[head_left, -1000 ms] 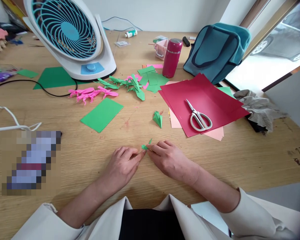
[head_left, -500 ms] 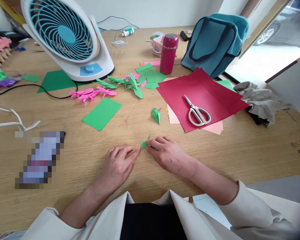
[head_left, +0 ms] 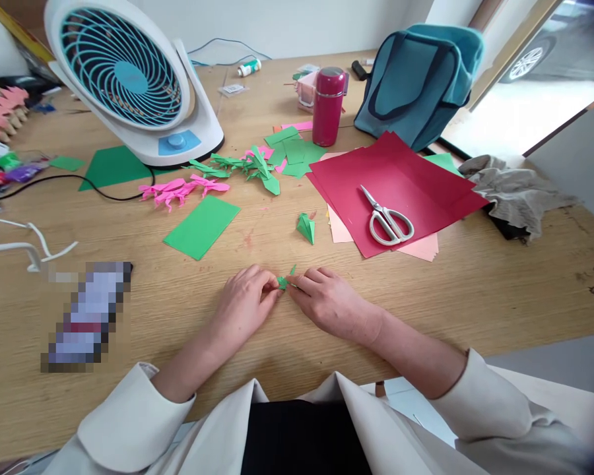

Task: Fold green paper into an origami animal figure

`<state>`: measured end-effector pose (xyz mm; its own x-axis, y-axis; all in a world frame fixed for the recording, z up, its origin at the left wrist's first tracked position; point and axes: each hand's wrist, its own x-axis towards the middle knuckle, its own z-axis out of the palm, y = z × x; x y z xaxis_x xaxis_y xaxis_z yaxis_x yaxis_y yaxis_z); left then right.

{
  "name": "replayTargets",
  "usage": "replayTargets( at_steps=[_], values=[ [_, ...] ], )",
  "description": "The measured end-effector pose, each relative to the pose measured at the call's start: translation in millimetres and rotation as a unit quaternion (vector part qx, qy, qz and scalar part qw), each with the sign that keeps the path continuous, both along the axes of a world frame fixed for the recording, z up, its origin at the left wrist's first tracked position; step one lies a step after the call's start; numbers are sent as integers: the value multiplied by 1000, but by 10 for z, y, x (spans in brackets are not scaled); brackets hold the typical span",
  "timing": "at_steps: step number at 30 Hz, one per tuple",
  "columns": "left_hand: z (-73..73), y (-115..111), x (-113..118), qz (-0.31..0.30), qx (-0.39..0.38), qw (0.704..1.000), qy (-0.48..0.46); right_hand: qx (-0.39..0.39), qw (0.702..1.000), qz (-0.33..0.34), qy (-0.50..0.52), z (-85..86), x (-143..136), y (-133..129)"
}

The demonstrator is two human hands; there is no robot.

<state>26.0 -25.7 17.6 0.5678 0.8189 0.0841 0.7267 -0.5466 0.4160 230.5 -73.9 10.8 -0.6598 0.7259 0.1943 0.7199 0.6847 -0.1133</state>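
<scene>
A small folded piece of green paper (head_left: pixel 282 282) lies on the wooden table between my two hands, mostly covered by fingers. My left hand (head_left: pixel 245 305) pinches its left side between thumb and forefinger. From the right, my right hand (head_left: pixel 334 303) has its fingertips closed on the same piece, and a thin green point sticks up beside them. Just beyond my hands sits another folded green paper shape (head_left: pixel 306 227). A flat green paper rectangle (head_left: pixel 202 227) is farther left.
White-handled scissors (head_left: pixel 390 224) lie on red paper sheets (head_left: pixel 426 191) to the right. Pink folded figures (head_left: pixel 178 191) and green folded figures (head_left: pixel 264 173) are behind. A fan (head_left: pixel 138 86), a magenta flask (head_left: pixel 328 109) and a blue bag (head_left: pixel 416 92) stand farther back. A pixelated phone (head_left: pixel 92 310) lies left.
My left hand has moved in and up, its fingers now pinching the green paper instead of resting by it. My right hand stays nearly in place. The view has shifted slightly.
</scene>
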Motion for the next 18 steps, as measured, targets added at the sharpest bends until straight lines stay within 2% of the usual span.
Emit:
replayTargets(
  at_steps=[3,5,8,11,15,18],
  values=[
    [6,51,26,15,-61,998,-22,-7,999,-15,43,19,5,1],
    [38,68,35,28,-106,992,-56,-21,990,-51,127,31,16,6],
    [100,83,63,55,-149,981,-114,-52,951,-141,269,49,43,26],
    [143,96,95,64,-147,975,-155,-91,911,-207,344,71,64,58],
    [152,122,97,63,-177,955,-228,-172,876,-187,409,78,35,107],
    [138,161,57,53,-232,927,-290,-236,825,-180,482,42,-47,147]
  ],
)
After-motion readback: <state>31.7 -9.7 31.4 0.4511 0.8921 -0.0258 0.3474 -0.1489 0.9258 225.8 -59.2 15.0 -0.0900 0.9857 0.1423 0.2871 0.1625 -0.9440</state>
